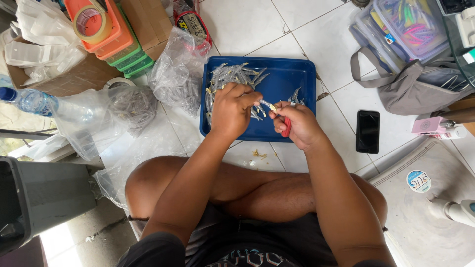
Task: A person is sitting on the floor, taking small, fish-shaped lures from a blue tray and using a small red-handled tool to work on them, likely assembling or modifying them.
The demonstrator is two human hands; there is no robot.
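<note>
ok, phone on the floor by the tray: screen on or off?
Off, as far as shows. The phone lies flat on the white tiles, face up, right of the blue tray; its screen is uniformly black, with no lit content.

Far left: stacked orange and green plastic containers [115, 42] with a roll of tape [92, 22] on top, beside a cardboard box [148, 22] and crumpled white plastic packaging [37, 42]. Nearer, a clear water bottle with a blue cap [27, 100] lying on its side, next to clear plastic bags [131, 106] on the white tiled floor [247, 24]. Near left, a grey bin [42, 195]. On the right, a black phone [367, 131] flat on the tiles; beyond it a grey bag [420, 89] and clear lidded boxes of colourful items [403, 27].
</note>
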